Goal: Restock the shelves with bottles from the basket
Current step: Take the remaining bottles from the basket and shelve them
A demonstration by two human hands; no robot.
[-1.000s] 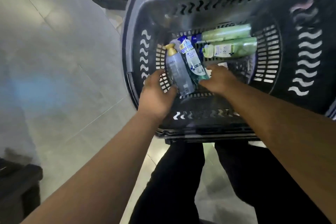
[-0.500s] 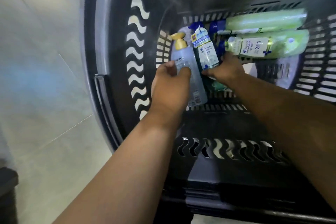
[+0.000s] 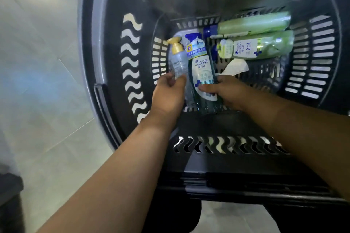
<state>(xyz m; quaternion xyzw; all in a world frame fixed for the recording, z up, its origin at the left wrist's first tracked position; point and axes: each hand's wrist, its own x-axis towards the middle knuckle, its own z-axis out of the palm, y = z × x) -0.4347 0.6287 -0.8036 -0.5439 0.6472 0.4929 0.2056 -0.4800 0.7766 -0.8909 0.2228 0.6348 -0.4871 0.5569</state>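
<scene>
Pale floor tiles (image 3: 47, 100) show off to the left of my left arm, and the rest is a deep dark plastic basket (image 3: 106, 43) with both arms reaching down into it. Left hand (image 3: 168, 94) has fingers and thumb curled round the lower body of the clear pump bottle (image 3: 179, 62) with the gold top. Right hand (image 3: 227, 91) is wrapped on the teal shampoo bottle (image 3: 201, 68), thumb lying across the label. Those two bottles touch each other between the hands, tops pointing away from me. Can't tell if either is off the basket floor yet. Beyond the right hand lies a labelled green bottle (image 3: 265, 46), with a plain green bottle (image 3: 253, 22) right against its far side. A white paper scrap (image 3: 236, 67) sits just past the knuckles.

What worries me:
- Both grips are low on slick plastic, so the long top ends could swing and slip on the lift.
- The bottles touch, so pulling one may drag or roll the other.
- The gold pump sits right by the slotted wall beyond the left hand and could snag there.

No shelf in view, so I can't judge the carry.
</scene>
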